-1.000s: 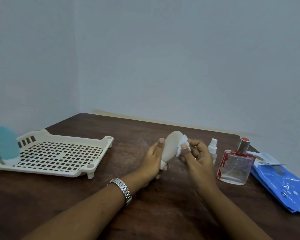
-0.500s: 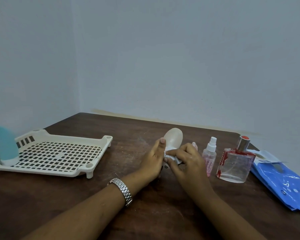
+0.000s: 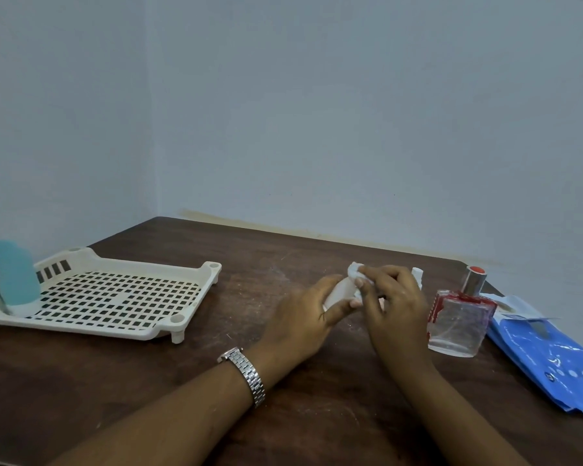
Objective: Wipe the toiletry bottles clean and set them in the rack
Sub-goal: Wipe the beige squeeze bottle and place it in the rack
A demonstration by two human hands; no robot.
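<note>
My left hand (image 3: 303,317) grips a small cream bottle (image 3: 339,294) above the middle of the table. My right hand (image 3: 394,304) pinches a white wipe (image 3: 354,272) against the bottle's upper end. Most of the bottle is hidden by my fingers. A cream slotted rack (image 3: 196,287) lies at the left, and a blue bottle (image 3: 14,275) stands upside down on its white cap in the rack's far left corner. A glass perfume bottle (image 3: 458,322) with red trim stands right of my right hand. The white tip of a small spray bottle (image 3: 417,275) shows behind that hand.
A blue pack of wipes (image 3: 549,354) lies at the table's right edge, its flap open. The dark wooden table (image 3: 148,381) meets pale walls at the back and left. A metal watch (image 3: 246,375) is on my left wrist.
My right hand slid the wipe from the bottle's lower body up to its top end. The bottle tilted lower in my left hand. The spray bottle became mostly hidden behind my right hand.
</note>
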